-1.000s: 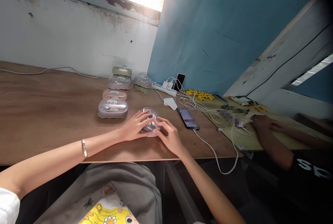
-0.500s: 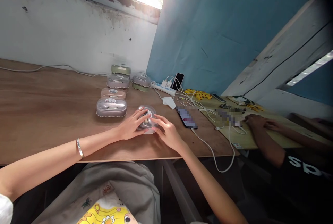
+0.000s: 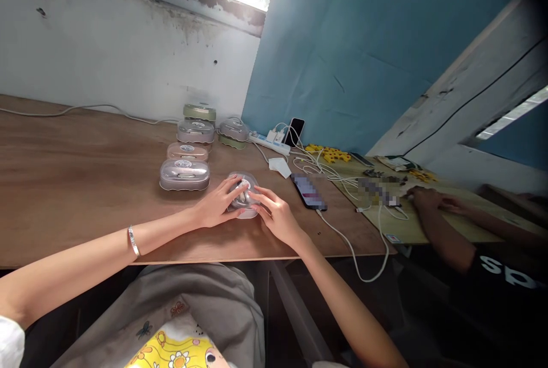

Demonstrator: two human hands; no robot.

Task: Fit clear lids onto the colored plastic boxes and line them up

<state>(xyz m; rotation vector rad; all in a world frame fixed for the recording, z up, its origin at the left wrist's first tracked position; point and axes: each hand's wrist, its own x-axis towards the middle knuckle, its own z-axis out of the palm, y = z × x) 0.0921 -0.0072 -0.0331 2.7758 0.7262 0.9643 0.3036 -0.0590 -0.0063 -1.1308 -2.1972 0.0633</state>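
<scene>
A small oval plastic case [image 3: 245,212] with a see-through lid and a round sticker rests on the brown table in front of me. From the left, my left hand [image 3: 217,202] curves round it, fingers on the lid and thumb along the near edge. My right hand [image 3: 276,214] holds the opposite side, with fingertips on the lid and the thumb low at the front. What lies inside the case is too small to make out. Left of my hands stands a row of similar cases, the nearest a grey one [image 3: 185,175] with a pink one [image 3: 187,152] behind it.
Farther back are a green case [image 3: 199,111] and a power strip [image 3: 269,143] with tangled white cables. A charging phone [image 3: 308,191] lies right of my hands, near a white card [image 3: 279,167]. Another person's hands [image 3: 428,198] are at the adjoining table.
Both hands keep nearly the same hold on the case. The whole view has shifted very slightly; nothing else has visibly moved.
</scene>
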